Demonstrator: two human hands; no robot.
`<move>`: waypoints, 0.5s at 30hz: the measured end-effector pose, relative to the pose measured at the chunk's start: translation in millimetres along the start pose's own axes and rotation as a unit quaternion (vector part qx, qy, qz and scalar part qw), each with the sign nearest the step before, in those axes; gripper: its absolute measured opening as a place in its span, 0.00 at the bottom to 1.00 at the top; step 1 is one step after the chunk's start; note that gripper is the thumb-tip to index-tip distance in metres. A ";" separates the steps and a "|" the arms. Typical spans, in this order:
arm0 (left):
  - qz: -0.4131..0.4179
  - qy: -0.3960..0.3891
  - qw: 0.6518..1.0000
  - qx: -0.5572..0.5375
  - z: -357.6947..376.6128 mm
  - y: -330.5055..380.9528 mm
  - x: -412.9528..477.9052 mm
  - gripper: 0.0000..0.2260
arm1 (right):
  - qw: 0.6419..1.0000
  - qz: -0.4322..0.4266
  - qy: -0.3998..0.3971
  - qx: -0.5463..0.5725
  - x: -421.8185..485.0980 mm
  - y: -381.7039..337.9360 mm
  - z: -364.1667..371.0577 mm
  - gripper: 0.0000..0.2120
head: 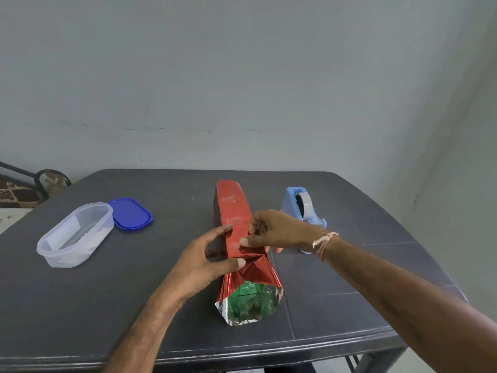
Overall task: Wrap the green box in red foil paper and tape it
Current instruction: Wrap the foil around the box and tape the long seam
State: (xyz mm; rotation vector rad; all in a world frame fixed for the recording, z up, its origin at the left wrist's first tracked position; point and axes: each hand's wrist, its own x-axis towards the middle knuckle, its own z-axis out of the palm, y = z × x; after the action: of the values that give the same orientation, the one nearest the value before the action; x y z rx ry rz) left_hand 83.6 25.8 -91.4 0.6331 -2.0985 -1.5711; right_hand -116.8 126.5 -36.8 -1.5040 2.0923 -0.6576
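Lying lengthwise at the centre of a dark grey table (349, 292), item one: a long green box (250, 300), sheathed in red foil paper (232, 205), one end pointing far, the other near. The near end of the sheath stands open. There the foil's silver inner face shows around the green end of the box, and its top edge is folded down into a triangular flap.

Item two: left hand (204, 267), at the left flank of the parcel. Its thumb presses on the folded foil at the top, and its fingers (225, 229) reach along the left side, so the foil-covered box is gripped between them.

Item three: right hand (277, 230), arched over the top from the right. Its fingers are curled and the thumb and forefinger pinch the foil at the top seam. A pale thread bracelet (324, 242) is tied at that wrist.

Item four: a light blue tape dispenser (293, 203) with a roll mounted, just right of the parcel, partly behind the right hand.

Item five: a clear oval plastic container (67, 246), left, well apart from the parcel, with a blue lid (131, 214) lying flat just beyond it.

Backdrop: a plain grey wall (242, 76).
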 end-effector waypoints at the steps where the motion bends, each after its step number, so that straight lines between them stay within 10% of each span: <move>1: 0.001 -0.002 1.000 -0.003 0.0 1.1 0.0 0.35 | 1.000 0.002 0.005 0.013 -1.5 1.7 1.6 0.20; 15: -0.001 0.033 0.999 -0.027 2.3 1.8 -3.7 0.13 | 0.980 0.022 0.060 0.188 -10.2 10.6 14.6 0.19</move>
State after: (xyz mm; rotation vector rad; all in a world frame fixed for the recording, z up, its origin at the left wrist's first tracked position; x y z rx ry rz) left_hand 85.1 30.2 -90.6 0.6584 -2.0012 -1.5816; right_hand -112.5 137.7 -53.7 -1.2285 1.9411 -1.0799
